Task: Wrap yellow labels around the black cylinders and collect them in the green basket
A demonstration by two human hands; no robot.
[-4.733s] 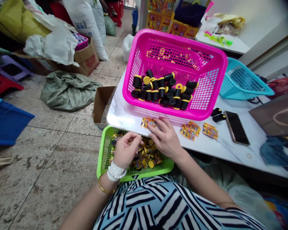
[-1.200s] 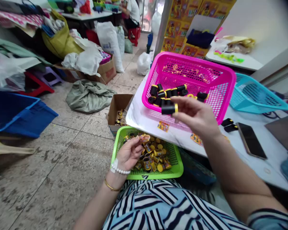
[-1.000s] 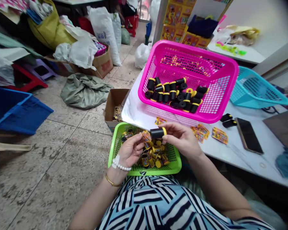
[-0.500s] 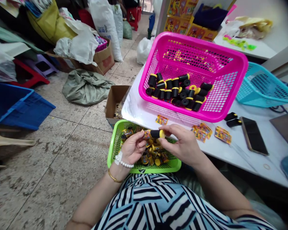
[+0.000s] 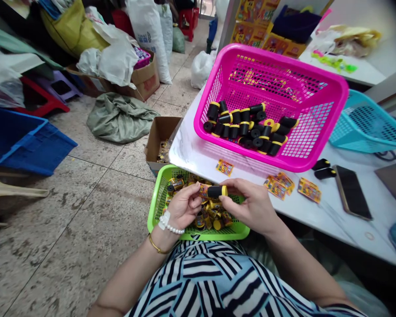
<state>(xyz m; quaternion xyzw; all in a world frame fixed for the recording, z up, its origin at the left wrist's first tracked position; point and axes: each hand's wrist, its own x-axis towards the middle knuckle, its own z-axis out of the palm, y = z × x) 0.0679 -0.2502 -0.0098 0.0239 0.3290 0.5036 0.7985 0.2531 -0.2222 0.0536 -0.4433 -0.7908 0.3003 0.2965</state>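
Above the green basket (image 5: 154, 198), a small black cylinder with a yellow end (image 5: 215, 191) is held level between my hands. My left hand (image 5: 185, 206) pinches a printed orange label (image 5: 203, 190) at the cylinder's left end; whether the label is stuck to it I cannot tell. Thumb and fingers of my right hand (image 5: 252, 206) close about the yellow end. Below, the green basket holds many cylinders with orange labels. On the table, a pink basket (image 5: 251, 159) contains plain black-and-yellow cylinders. Loose orange labels (image 5: 279, 185) lie beside my right hand, and a single label (image 5: 224, 167) lies farther left.
A phone (image 5: 352, 192) and two black cylinders (image 5: 324, 169) lie on the white table (image 5: 188, 149) at right. Behind stands a turquoise basket (image 5: 366, 143). An open carton (image 5: 152, 149) sits left of the table; a blue crate (image 5: 49, 149) and sacks occupy the floor.
The view has shifted slightly, so the table and baskets appear a little farther right. Both hands keep hold; the label now covers less of the cylinder's visible left side.
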